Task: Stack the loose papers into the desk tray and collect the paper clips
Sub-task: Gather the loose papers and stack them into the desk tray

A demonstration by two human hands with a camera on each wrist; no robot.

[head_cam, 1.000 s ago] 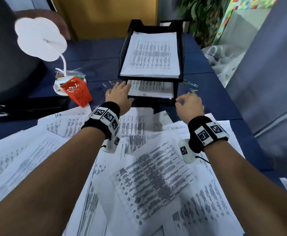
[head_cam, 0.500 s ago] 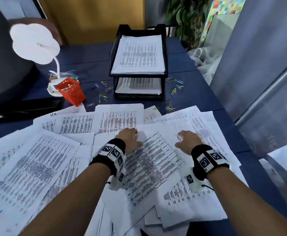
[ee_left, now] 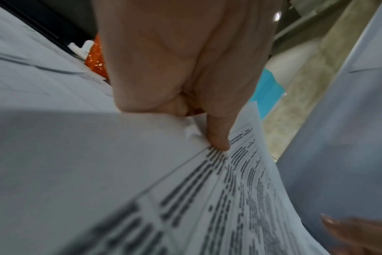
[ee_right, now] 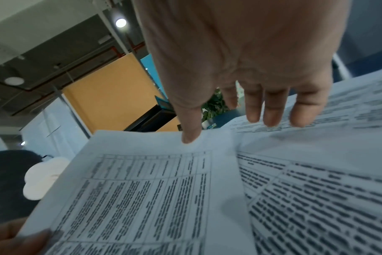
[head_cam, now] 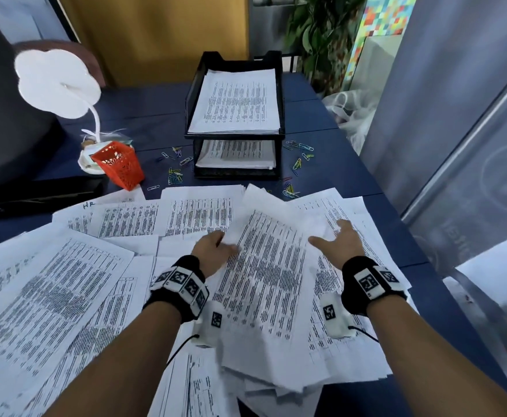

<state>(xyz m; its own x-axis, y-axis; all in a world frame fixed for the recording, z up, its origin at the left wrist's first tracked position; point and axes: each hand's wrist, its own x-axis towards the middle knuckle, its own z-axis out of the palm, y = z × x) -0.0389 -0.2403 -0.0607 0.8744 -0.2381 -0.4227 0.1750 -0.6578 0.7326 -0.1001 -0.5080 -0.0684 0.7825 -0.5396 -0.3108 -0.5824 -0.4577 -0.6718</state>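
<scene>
Loose printed papers (head_cam: 66, 296) cover the near half of the blue desk. My left hand (head_cam: 220, 246) pinches the left edge of one printed sheet (head_cam: 264, 266) and holds it raised off the pile; in the left wrist view the thumb (ee_left: 218, 138) lies on top of the sheet (ee_left: 240, 189). At the sheet's right edge my right hand (head_cam: 341, 240) is open with its fingers (ee_right: 270, 113) straight, and its thumb touches the sheet (ee_right: 142, 189). Farther back stands the black two-tier desk tray (head_cam: 190, 94), with paper stacks in both tiers. Coloured paper clips lie left (head_cam: 174, 174) and right (head_cam: 300, 159) of it.
An orange mesh pen cup (head_cam: 118, 165) and a white lamp (head_cam: 57, 82) stand left of the tray. A dark flat device (head_cam: 35, 191) lies at the far left. A clear plastic bag (head_cam: 351, 115) and a grey partition (head_cam: 456, 115) border the desk's right edge.
Both hands came back from the tray's lower tier to the paper pile. The left hand took hold of a sheet and raised it; the right hand spread open at its right edge.
</scene>
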